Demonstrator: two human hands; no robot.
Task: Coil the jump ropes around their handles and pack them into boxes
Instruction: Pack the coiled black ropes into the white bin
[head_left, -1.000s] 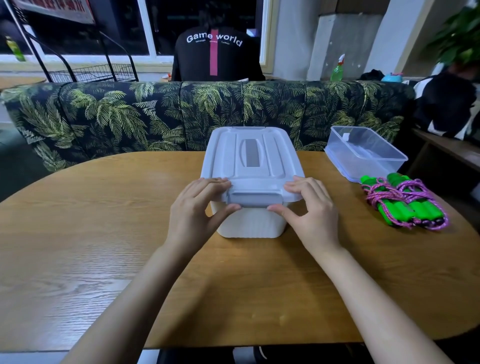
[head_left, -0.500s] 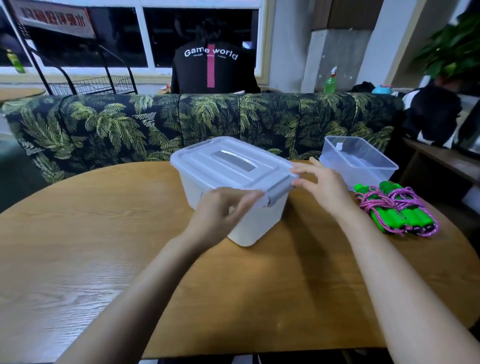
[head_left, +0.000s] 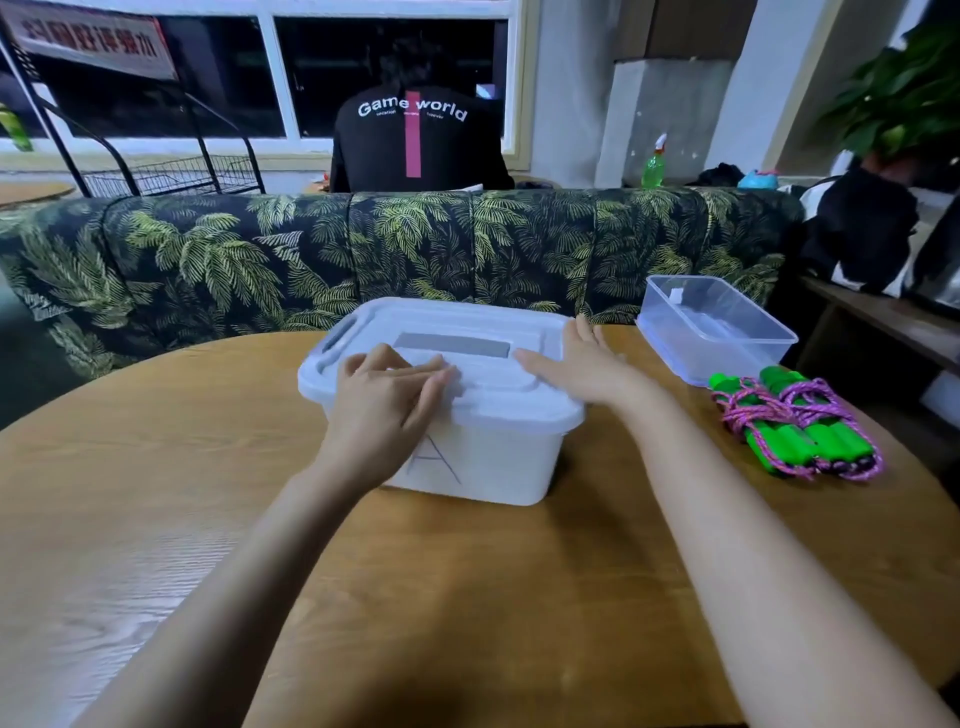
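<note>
A white lidded storage box (head_left: 498, 457) stands in the middle of the wooden table, its long side with a drawn letter A facing me. My left hand (head_left: 387, 410) rests on the lid's near left part with fingers slightly bent. My right hand (head_left: 582, 364) lies flat on the lid's right end, fingers straight. Coiled jump ropes (head_left: 795, 431) with green handles and pink cord lie on the table to the right, apart from both hands. What the white box holds is hidden by the lid.
A clear lidless plastic box (head_left: 722, 343) sits behind the ropes at the table's far right. A palm-print sofa (head_left: 260, 260) runs along the table's far edge, and a person in a black shirt (head_left: 415, 145) sits behind it, back turned. The round table (head_left: 156, 519) curves away at left and right.
The white box has been turned about a quarter turn, so its long side now faces me. Both hands moved from its latch end onto the lid's top.
</note>
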